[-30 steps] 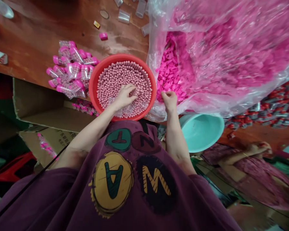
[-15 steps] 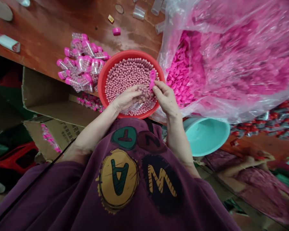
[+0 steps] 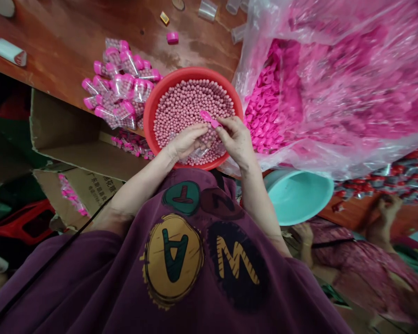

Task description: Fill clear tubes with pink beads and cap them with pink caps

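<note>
1. Fingers of my right hand (image 3: 236,141) pinch a pink plastic cap (image 3: 209,118) above the bowl.
2. Fingers of my left hand (image 3: 187,141) curl over clear plastic (image 3: 201,153).
3. Pink beads (image 3: 184,106) fill the red bowl (image 3: 149,123).

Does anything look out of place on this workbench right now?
Yes, one pink plastic cap lies alone on the wooden table, apart from the heap of pink pieces in the bag. A small gold piece also sits loose nearby.
</note>
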Available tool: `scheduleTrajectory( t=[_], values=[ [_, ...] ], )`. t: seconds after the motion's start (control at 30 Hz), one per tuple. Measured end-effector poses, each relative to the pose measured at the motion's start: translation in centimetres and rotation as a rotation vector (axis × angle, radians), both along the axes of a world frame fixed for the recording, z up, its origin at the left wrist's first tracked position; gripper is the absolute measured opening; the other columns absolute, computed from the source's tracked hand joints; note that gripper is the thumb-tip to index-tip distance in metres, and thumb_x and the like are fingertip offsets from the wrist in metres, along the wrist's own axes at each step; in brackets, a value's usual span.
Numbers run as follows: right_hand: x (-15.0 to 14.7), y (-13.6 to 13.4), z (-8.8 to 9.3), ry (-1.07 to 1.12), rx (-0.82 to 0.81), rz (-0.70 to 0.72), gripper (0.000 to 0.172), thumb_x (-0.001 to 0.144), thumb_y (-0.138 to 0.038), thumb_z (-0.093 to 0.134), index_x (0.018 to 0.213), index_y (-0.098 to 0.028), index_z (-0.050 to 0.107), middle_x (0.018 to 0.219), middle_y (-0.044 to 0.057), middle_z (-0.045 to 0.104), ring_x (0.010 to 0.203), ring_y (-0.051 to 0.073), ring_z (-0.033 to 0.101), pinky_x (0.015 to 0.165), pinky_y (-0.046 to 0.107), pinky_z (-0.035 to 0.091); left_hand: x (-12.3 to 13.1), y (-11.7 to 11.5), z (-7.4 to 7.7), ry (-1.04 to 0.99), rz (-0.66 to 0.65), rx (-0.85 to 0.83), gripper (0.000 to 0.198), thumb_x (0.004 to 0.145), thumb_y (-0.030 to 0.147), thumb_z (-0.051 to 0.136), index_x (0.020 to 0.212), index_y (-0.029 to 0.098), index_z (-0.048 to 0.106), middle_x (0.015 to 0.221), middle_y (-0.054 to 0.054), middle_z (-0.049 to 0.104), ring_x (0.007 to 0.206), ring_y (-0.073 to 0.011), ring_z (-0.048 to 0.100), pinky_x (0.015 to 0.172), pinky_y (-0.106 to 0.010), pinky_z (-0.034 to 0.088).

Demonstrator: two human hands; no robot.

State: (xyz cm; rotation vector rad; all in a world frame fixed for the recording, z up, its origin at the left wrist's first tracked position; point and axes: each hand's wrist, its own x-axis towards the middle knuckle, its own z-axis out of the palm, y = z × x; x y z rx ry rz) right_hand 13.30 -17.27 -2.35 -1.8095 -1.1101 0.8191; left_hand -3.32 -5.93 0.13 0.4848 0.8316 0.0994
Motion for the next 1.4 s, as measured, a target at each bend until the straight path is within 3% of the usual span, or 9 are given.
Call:
scheduleTrajectory(
  t=[0.2, 0.33, 0.5, 0.63, 0.83, 0.93, 1.07, 1.2, 1.4],
  values=[
    [-0.6, -0.3, -0.2, 0.076, 0.04, -0.086, 0.062, 0.109, -0.079, 0.058, 0.136, -0.029, 0.082, 0.119, 0.008, 0.084, 0.107, 0.027, 0.079, 0.102, 0.05, 0.069, -0.3, 0.7, 0.2, 0.019, -0.033, 0.012, 0.014, 0.109, 0.021, 0.066, 0.1, 0.015, 0.074, 0.087, -0.003, 0.075, 0.065, -0.0105, 0.067, 0.06, -0.024, 0.048],
    [-1.1, -0.2, 0.4, -0.055, 0.068, 0.008, 0.05, 0.115, -0.065, 0.055, 0.126, -0.027, 0.085, 0.115, 0.01, 0.083, 0.109, 0.028, 0.079, 0.104, 0.051, 0.068, -0.3, 0.7, 0.0, 0.032, -0.053, 0.041, 0.018, 0.11, 0.02, 0.065, 0.094, 0.015, 0.072, 0.084, -0.003, 0.073, 0.063, -0.0099, 0.066, 0.056, -0.022, 0.041],
    [-0.6, -0.7, -0.9, -0.283, 0.008, -0.007, 0.043, 0.118, -0.051, 0.048, 0.133, -0.027, 0.081, 0.125, 0.015, 0.077, 0.12, 0.033, 0.075, 0.113, 0.059, 0.064, -0.6, 0.6, -0.4, 0.068, -0.037, 0.018, 0.014, 0.11, 0.019, 0.064, 0.106, 0.014, 0.077, 0.089, -0.004, 0.076, 0.065, -0.0107, 0.066, 0.058, -0.024, 0.044],
    [-1.1, -0.8, -1.2, -0.221, 0.046, -0.128, 0.047, 0.118, -0.057, 0.049, 0.132, -0.026, 0.082, 0.121, 0.013, 0.079, 0.116, 0.03, 0.077, 0.11, 0.055, 0.065, -0.7, 0.5, -0.6, 0.073, -0.012, 0.003, 0.012, 0.108, 0.018, 0.069, 0.105, 0.014, 0.08, 0.088, -0.003, 0.077, 0.067, -0.0097, 0.067, 0.062, -0.022, 0.05],
    [-2.7, -0.2, -0.3, -0.061, 0.088, -0.139, 0.054, 0.114, -0.069, 0.054, 0.118, -0.026, 0.085, 0.108, 0.008, 0.084, 0.102, 0.026, 0.079, 0.098, 0.046, 0.067, -0.2, -0.4, -0.6, 0.033, 0.042, 0.019, 0.009, 0.106, 0.02, 0.078, 0.098, 0.015, 0.08, 0.083, 0.001, 0.072, 0.071, -0.0063, 0.066, 0.069, -0.018, 0.055],
    [-2.9, -0.1, 0.0, -0.068, 0.068, -0.14, 0.052, 0.115, -0.067, 0.054, 0.115, -0.026, 0.085, 0.106, 0.008, 0.084, 0.101, 0.025, 0.078, 0.098, 0.045, 0.066, 0.0, -1.1, -0.6, 0.014, 0.067, 0.066, 0.012, 0.103, 0.025, 0.084, 0.097, 0.015, 0.079, 0.08, 0.002, 0.069, 0.066, -0.0057, 0.061, 0.062, -0.017, 0.049],
    [-3.0, -0.3, 0.7, -0.094, 0.082, -0.099, 0.044, 0.116, -0.057, 0.053, 0.114, -0.026, 0.084, 0.105, 0.008, 0.082, 0.1, 0.025, 0.076, 0.096, 0.044, 0.065, 0.1, -1.7, -0.3, 0.024, 0.092, 0.117, 0.021, 0.102, 0.031, 0.086, 0.092, 0.016, 0.075, 0.076, 0.003, 0.064, 0.061, -0.0053, 0.057, 0.054, -0.017, 0.04],
    [-3.0, -0.5, 2.0, -0.124, 0.071, 0.002, 0.045, 0.118, -0.055, 0.049, 0.115, -0.026, 0.084, 0.104, 0.009, 0.08, 0.1, 0.027, 0.075, 0.096, 0.048, 0.065, 0.1, -1.6, 0.6, 0.058, 0.051, 0.174, 0.023, 0.102, 0.033, 0.086, 0.093, 0.016, 0.074, 0.072, 0.005, 0.06, 0.059, -0.005, 0.053, 0.055, -0.017, 0.041],
    [-2.2, -0.9, 2.8, -0.013, -0.02, 0.107, 0.06, 0.115, -0.072, 0.047, 0.111, -0.026, 0.086, 0.1, 0.009, 0.081, 0.097, 0.026, 0.075, 0.094, 0.047, 0.067, -1.3, -1.2, 1.7, 0.07, -0.057, 0.288, 0.025, 0.097, 0.037, 0.091, 0.091, 0.017, 0.076, 0.065, 0.006, 0.057, 0.053, -0.0055, 0.048, 0.052, -0.02, 0.037]
  ],
)
